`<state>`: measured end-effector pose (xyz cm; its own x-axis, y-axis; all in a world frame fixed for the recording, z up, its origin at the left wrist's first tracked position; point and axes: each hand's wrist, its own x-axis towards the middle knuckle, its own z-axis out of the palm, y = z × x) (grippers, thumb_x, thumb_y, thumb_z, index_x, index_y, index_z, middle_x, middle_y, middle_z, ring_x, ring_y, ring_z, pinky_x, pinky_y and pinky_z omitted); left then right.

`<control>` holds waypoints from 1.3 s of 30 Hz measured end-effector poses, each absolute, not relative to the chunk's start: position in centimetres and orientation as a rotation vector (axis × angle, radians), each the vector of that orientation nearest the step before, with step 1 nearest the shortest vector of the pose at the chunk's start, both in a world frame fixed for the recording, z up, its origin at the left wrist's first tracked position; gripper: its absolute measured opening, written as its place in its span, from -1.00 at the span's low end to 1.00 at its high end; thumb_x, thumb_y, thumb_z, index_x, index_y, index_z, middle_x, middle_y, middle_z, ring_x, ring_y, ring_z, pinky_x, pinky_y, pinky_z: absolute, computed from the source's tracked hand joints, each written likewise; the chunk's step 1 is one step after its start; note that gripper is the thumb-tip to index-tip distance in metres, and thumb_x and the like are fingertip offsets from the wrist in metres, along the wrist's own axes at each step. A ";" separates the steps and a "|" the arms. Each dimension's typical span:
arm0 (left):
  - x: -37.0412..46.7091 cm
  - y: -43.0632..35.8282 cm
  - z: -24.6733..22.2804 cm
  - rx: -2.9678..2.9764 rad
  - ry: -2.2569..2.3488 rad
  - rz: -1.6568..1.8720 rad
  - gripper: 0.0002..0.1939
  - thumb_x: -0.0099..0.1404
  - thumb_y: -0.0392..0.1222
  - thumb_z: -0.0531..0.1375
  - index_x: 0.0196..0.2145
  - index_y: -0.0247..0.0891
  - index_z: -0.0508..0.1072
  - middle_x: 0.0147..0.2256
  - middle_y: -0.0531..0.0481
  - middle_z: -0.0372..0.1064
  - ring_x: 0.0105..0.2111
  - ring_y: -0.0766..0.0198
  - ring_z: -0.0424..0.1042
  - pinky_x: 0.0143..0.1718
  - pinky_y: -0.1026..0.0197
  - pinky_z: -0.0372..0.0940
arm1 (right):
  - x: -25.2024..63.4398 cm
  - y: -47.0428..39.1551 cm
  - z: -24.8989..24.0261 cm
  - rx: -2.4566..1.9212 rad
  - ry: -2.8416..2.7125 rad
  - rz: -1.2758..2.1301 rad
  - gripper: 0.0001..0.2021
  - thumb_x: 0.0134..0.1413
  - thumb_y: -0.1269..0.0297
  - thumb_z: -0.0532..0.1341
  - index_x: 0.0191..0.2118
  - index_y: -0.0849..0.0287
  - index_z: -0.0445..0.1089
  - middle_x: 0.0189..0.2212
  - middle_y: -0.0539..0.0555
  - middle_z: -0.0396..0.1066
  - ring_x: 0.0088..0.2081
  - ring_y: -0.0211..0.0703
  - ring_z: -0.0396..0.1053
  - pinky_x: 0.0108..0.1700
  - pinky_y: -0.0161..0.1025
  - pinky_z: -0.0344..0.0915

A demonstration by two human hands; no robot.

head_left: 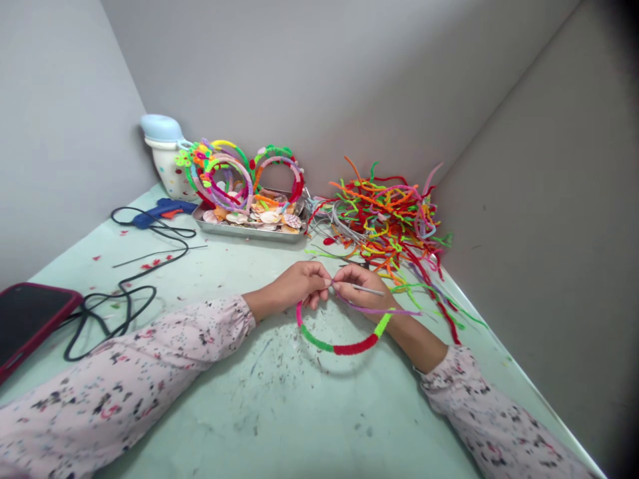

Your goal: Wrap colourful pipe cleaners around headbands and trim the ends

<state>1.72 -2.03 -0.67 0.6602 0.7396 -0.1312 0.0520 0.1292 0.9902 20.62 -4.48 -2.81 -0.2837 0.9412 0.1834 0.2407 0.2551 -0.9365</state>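
A round hoop (352, 348) wrapped in pink, green, red and lime fuzzy wire hangs below my hands, just over the table. My left hand (305, 283) pinches one end of the hoop. Close against it, the fingertips of my right hand (357, 283) are pressed together on a purple fuzzy wire (374, 311), whose loose tail points right across my wrist. A thin grey rod-like end (368, 290) sticks out between the right fingers. The exact spot where the wire meets the hoop is hidden by the fingertips.
Behind my hands a metal tray (249, 231) holds shells and wrapped hoops. Back right lies a heap of colourful fuzzy wires (387, 216). To the left are a blue glue gun (160, 211), black cable (130, 293), phone (34, 319) and white cup (172, 166).
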 end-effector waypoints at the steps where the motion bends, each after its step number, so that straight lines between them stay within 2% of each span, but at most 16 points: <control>1: 1.7 -2.1 -0.6 1.367 0.734 0.569 -0.88 0.16 -0.22 0.15 -0.42 -0.32 0.30 -0.56 0.08 0.34 -0.72 0.49 0.25 -0.74 0.43 0.03 | 20.6 -4.5 -2.9 -1.099 -1.706 1.070 -0.79 -0.03 0.17 0.27 -0.32 0.21 0.36 -0.45 0.05 0.38 -0.44 -0.26 0.30 -0.43 -0.32 0.23; 10: 1.8 -2.0 -0.6 1.340 0.743 0.606 -0.88 0.16 -0.21 0.15 -0.40 -0.33 0.30 -0.55 0.07 0.34 -0.73 0.50 0.23 -0.75 0.42 0.01 | 20.1 -4.9 -1.9 -1.129 -1.670 1.056 -0.72 -0.09 0.10 0.30 -0.33 0.20 0.36 -0.49 -0.01 0.38 -0.52 -0.29 0.27 -0.46 -0.33 0.18; 20: 1.7 -2.0 -0.5 1.314 0.721 0.606 -0.89 0.17 -0.22 0.15 -0.40 -0.33 0.29 -0.56 0.08 0.33 -0.73 0.50 0.23 -0.74 0.43 0.01 | 20.1 -4.6 -2.6 -1.107 -1.592 1.149 -0.75 -0.10 0.14 0.33 -0.31 0.17 0.38 -0.48 0.01 0.39 -0.48 -0.26 0.31 -0.43 -0.30 0.20; 30: 1.7 -1.9 -0.6 1.302 0.730 0.617 -0.88 0.15 -0.21 0.16 -0.42 -0.32 0.31 -0.57 0.08 0.35 -0.74 0.49 0.24 -0.75 0.42 0.01 | 20.3 -4.3 -3.4 -1.169 -1.604 1.082 -0.76 -0.06 0.13 0.30 -0.34 0.20 0.37 -0.55 -0.01 0.35 -0.54 -0.29 0.25 -0.49 -0.33 0.15; 39: 1.6 -2.1 -0.1 1.309 0.740 0.560 -0.88 0.15 -0.22 0.16 -0.45 -0.32 0.29 -0.59 0.09 0.32 -0.74 0.50 0.23 -0.74 0.42 -0.02 | 20.3 -4.8 -2.6 -1.178 -1.794 0.831 -0.85 -0.02 0.23 0.24 -0.35 0.20 0.38 -0.47 0.01 0.40 -0.47 -0.28 0.31 -0.43 -0.35 0.23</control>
<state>1.56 -2.09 -0.08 0.6540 0.7378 -0.1668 0.0402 0.1863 0.9817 20.35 -4.77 -2.61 -0.2303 0.9343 0.2722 0.3962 0.3455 -0.8507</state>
